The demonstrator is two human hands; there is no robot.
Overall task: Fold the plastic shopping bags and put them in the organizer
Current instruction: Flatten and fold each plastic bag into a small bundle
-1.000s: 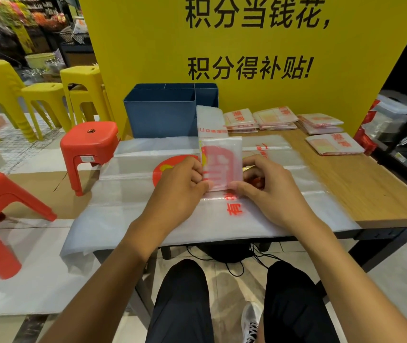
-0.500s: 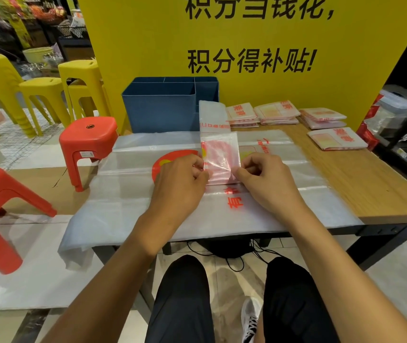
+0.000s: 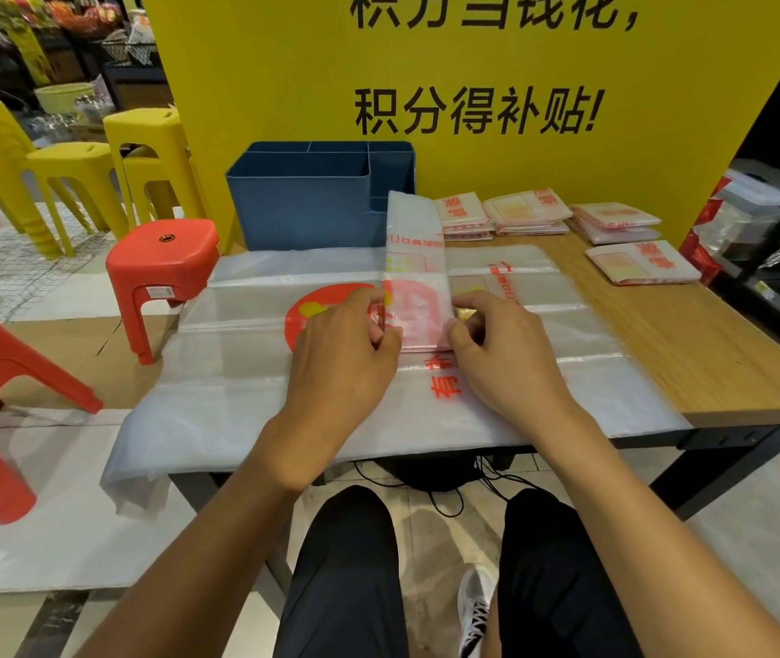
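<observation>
A translucent white plastic bag with red print, folded into a long narrow strip (image 3: pixel 415 239), lies on the table and runs away from me toward the blue organizer (image 3: pixel 302 201). Its near end is doubled over into a pink-looking flap (image 3: pixel 419 313). My left hand (image 3: pixel 343 353) pinches the flap's left edge and my right hand (image 3: pixel 504 353) pinches its right edge. Under it a stack of flat, unfolded bags (image 3: pixel 236 372) covers the left part of the wooden table (image 3: pixel 710 353).
Several piles of folded bags (image 3: pixel 528 213) lie at the back right, one more pile (image 3: pixel 642 263) nearer the right edge. A yellow sign board (image 3: pixel 473 87) stands behind. Red stools (image 3: pixel 162 268) and yellow stools (image 3: pixel 89 182) stand on the left floor. More plastic sheet (image 3: pixel 22 515) hangs down left.
Both hands have pushed the folded end a little farther from me and pressed it lower onto the strip. The strip's far end stays by the organizer.
</observation>
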